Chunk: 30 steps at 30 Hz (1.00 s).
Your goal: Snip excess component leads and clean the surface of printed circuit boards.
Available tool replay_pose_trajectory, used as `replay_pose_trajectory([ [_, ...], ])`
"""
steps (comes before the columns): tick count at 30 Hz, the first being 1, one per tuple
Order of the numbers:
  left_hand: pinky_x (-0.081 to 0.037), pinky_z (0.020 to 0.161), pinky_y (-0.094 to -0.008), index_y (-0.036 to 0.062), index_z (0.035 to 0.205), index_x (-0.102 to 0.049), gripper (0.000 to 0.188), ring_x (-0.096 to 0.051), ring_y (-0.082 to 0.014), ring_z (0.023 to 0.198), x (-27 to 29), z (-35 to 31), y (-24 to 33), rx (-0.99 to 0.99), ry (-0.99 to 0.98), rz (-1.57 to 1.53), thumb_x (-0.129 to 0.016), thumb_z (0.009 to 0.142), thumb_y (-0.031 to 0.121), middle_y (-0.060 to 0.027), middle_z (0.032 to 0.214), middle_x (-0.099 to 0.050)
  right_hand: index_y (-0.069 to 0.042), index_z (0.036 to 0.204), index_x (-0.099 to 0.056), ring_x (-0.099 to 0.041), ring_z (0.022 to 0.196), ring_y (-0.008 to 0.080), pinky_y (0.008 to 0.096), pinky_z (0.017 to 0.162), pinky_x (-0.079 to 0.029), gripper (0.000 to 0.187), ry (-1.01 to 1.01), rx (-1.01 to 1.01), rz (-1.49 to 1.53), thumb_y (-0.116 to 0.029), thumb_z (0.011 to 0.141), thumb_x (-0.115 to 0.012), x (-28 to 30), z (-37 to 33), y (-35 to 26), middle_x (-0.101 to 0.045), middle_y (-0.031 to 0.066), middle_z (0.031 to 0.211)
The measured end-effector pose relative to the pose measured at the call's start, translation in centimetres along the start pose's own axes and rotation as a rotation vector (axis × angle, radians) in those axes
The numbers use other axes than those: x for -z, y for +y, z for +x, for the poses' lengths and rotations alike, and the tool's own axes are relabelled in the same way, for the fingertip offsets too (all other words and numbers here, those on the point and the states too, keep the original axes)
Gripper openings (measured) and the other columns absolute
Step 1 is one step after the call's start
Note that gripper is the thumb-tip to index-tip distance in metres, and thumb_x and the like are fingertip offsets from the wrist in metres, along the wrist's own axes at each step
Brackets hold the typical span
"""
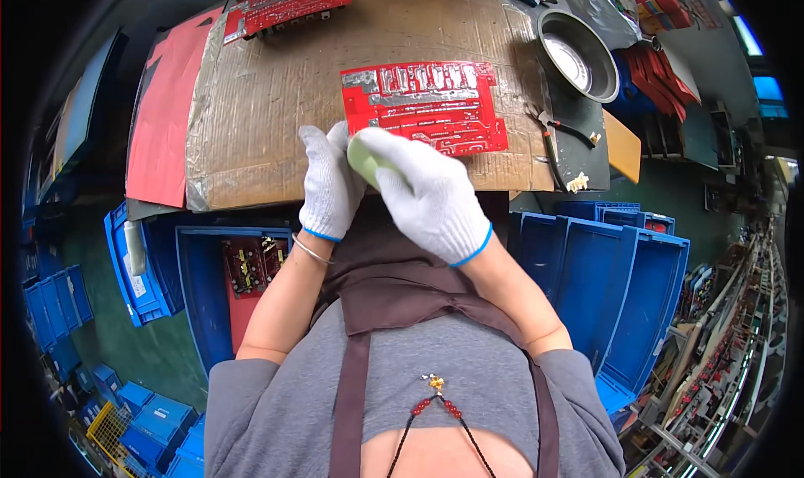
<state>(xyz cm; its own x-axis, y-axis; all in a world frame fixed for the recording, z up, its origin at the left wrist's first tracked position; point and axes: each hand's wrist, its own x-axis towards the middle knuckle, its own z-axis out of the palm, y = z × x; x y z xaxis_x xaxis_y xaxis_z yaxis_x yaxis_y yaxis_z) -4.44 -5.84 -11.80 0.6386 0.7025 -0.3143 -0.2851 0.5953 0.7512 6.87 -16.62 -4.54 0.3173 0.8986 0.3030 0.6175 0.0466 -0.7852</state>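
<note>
A red circuit board (419, 105), solder side up with silvery tracks, sits on the cardboard in front of me. My right hand (429, 195), in a white knit glove with a blue cuff, is closed round a pale green rounded object (365, 158) at the board's lower left corner. That object's lower part is hidden, so its kind is unclear. My left hand (325, 185), gloved alike, is beside the same corner. Its thumb stands apart from the fingers, whose tips reach the board's left edge and are partly hidden.
Red-handled cutters (548, 125) and a metal bowl (578, 57) are at the right of the cardboard sheet (260, 118). Another red board (285, 7) stands far left. Below the bench, blue crates (586, 264) are on the right; a blue bin (201, 285) at left holds populated boards (254, 265).
</note>
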Motion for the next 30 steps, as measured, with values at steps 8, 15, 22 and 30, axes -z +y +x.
replay_pose_trajectory([
  [8,-0.061,0.083,-0.0331,-0.0023,0.122,-0.061,0.035,-0.071,-0.0180,0.097,-0.8,-0.9,-0.5,-0.158,0.013,0.157,-0.051,0.111,0.029,-0.0096,0.110,-0.070,0.000,0.129,-0.068,-0.072,0.106,0.0191,0.0325,0.095,-0.055,0.035,0.189,-0.155,-0.037,0.000,0.094,-0.066,4.1,-0.3,3.3,-0.076,0.0161,0.114],
  [15,-0.053,0.079,-0.0296,-0.0037,0.124,-0.063,0.040,-0.062,-0.0119,0.091,0.4,-0.9,-1.2,-0.184,0.096,0.294,-0.053,0.110,0.032,-0.0077,0.103,-0.069,0.003,0.131,-0.066,-0.071,0.112,0.0203,0.0332,0.098,-0.054,0.035,0.225,-0.170,-0.043,0.004,0.096,-0.060,5.5,0.3,4.9,-0.074,0.0173,0.121],
  [22,-0.058,0.087,-0.0340,-0.0044,0.135,-0.055,0.043,-0.066,-0.0185,0.106,3.1,-0.4,-2.7,-0.505,-0.042,0.761,-0.056,0.110,0.030,-0.0110,0.120,-0.067,-0.001,0.129,-0.068,-0.073,0.110,0.0269,0.0347,0.098,-0.055,0.036,0.036,0.004,-0.007,0.002,0.093,-0.066,0.5,-0.5,1.1,-0.074,0.0189,0.118],
  [30,-0.051,0.089,-0.0315,-0.0094,0.129,-0.061,0.047,-0.060,-0.0142,0.099,1.0,-0.9,-2.0,-0.302,0.130,0.489,-0.055,0.109,0.033,-0.0115,0.110,-0.071,0.000,0.131,-0.067,-0.070,0.108,0.0149,0.0316,0.096,-0.055,0.035,0.318,-0.187,-0.049,0.001,0.096,-0.063,6.7,-1.3,6.4,-0.075,0.0151,0.118],
])
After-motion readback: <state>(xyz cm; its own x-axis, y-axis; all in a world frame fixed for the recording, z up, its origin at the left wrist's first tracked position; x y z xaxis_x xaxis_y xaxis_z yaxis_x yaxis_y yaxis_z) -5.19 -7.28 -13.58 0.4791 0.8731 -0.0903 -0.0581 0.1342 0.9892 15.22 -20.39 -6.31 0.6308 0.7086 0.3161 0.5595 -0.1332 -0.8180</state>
